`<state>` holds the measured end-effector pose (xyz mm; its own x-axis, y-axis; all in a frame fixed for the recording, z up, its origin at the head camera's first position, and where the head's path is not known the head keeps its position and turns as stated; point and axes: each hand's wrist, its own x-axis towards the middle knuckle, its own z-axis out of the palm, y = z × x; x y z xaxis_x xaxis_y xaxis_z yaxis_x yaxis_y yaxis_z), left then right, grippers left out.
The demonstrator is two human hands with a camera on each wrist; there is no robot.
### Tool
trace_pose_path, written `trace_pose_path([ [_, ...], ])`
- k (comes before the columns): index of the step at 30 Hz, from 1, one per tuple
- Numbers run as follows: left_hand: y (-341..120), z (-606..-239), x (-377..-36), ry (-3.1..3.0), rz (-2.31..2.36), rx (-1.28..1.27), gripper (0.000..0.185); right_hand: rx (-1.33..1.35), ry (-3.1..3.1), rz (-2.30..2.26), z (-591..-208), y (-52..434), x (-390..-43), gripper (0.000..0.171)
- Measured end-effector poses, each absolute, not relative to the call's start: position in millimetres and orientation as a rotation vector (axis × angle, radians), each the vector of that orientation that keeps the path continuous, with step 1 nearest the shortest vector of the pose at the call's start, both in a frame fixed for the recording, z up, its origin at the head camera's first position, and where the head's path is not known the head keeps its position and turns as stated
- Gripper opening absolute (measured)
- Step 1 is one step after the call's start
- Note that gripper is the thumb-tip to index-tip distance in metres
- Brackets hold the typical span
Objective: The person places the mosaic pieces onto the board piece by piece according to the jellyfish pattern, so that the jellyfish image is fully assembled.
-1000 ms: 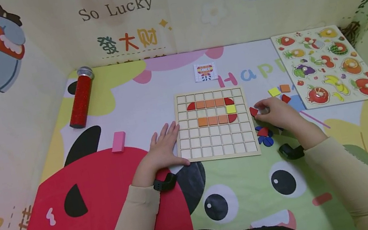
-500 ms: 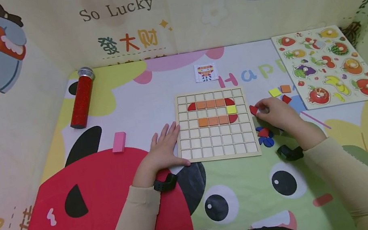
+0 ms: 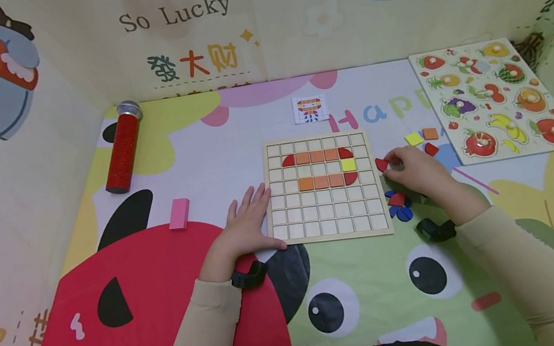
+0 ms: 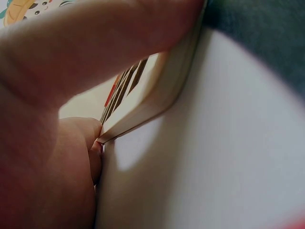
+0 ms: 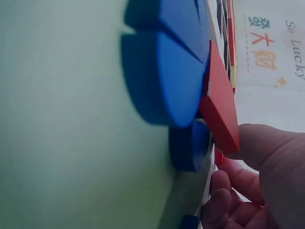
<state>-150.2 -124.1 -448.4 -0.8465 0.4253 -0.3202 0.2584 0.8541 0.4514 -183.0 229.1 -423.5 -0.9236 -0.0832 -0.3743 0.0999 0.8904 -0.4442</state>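
- Two hands work at the near part of the table [image 3: 226, 135]; neither has shifted noticeably over the last second.
- Left hand [image 3: 245, 228]: fingers spread, lying against the left edge of the grid board [image 3: 326, 211]. Position unchanged; it appears to steady the board.
- Blue pieces [image 3: 404, 213]: clustered just beside the board's right edge, with a second red piece [image 3: 397, 199] among them. Cluster unchanged.
- Right hand [image 3: 415, 170]: fingers curled, fingertips pinching a red piece [image 3: 381, 165] just right of the board. The piece is not yet in a cell.
- Board contents: ten cells filled, in the second to fourth rows from the far edge. Count unchanged; judged from this, placement has not advanced and the step in hand remains handling the red piece.
- Loose yellow piece [image 3: 413, 139] and orange piece [image 3: 430, 134]: beyond the right hand, undisturbed.
- Pattern card [image 3: 310, 109]: beyond the board, unmoved; fine detail too small to read.
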Motion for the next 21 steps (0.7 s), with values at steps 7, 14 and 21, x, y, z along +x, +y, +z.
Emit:
trace_pose_path([
  [7, -124, -448, -150, 2.611, 0.560, 0.503, 0.117, 0.061, 2.656, -0.679, -424, 230, -183, 0.042],
  [14, -124, -448, -150, 2.611, 0.563, 0.505, 0.116, 0.090, 2.638, -0.759, -415, 227, -181, 0.041],
  [21, -124, -446, -149, 2.607, 0.559, 0.506, 0.116, 0.030, 2.647, -0.847, -405, 205, -181, 0.041],
])
